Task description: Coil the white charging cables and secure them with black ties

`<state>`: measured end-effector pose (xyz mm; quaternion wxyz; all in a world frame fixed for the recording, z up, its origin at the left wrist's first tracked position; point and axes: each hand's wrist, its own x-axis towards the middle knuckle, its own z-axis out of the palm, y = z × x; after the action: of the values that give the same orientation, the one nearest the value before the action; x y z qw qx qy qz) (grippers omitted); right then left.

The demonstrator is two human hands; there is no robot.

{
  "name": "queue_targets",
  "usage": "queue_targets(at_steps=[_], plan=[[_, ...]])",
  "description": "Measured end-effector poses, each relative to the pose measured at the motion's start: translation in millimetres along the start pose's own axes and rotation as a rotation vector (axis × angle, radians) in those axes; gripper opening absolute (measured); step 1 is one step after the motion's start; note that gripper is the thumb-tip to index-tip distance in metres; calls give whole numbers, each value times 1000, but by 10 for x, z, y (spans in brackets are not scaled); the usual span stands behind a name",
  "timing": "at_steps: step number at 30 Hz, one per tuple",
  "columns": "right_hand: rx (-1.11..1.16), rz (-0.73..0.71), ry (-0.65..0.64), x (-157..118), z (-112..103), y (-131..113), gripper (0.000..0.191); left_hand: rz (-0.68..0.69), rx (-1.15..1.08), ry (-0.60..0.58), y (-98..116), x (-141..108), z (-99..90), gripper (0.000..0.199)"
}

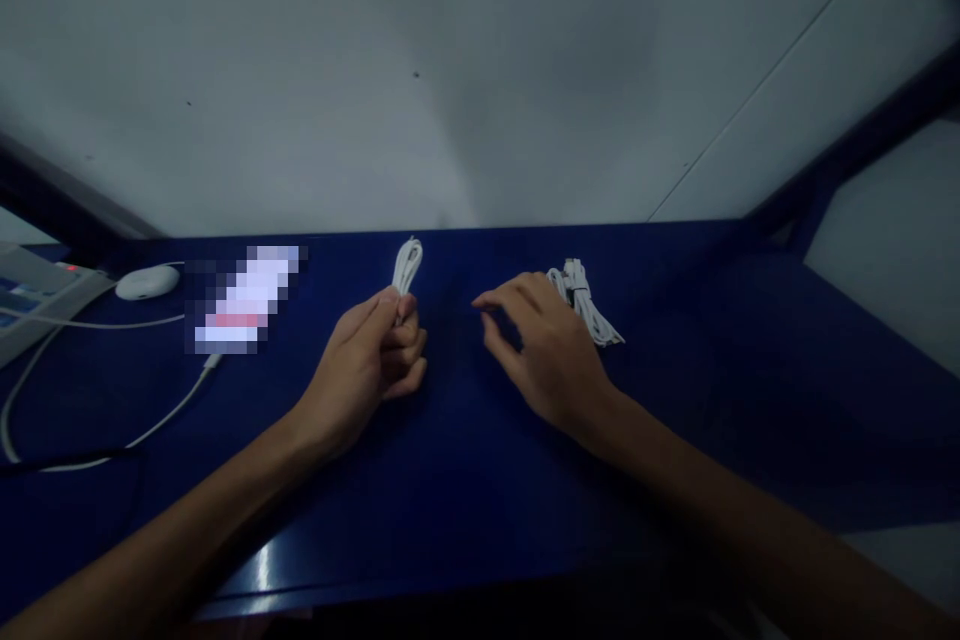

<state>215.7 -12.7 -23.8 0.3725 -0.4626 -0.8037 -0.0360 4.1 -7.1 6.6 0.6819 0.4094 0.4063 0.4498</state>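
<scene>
My left hand (367,355) is closed around a coiled white cable (407,265), whose looped end sticks up beyond the thumb and index finger. The lower part of this coil is hidden in the fist. To the right, my right hand (544,345) hovers over the blue table (465,500) with thumb and index finger slightly apart and nothing visible between them. Behind that hand lies a bundle of white cables (589,305), held with a dark tie; the hand partly covers it.
On the left a phone with a blurred screen (247,300) is plugged into a white charging cord (176,410). A white rounded case (147,282) lies beside it, near a power strip (45,295) with a red light. A pale wall (450,100) rises behind the table.
</scene>
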Motion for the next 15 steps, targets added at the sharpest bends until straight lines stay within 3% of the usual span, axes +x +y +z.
queue_targets(at_steps=[4, 15], plan=[[-100, -67, -175, -31, 106, 1, 18, 16, 41, 40, 8, 15, -15, 28], [-82, -65, -249, 12, 200, -32, 22, 45, 125, 45, -61, 20, 40, 31]])
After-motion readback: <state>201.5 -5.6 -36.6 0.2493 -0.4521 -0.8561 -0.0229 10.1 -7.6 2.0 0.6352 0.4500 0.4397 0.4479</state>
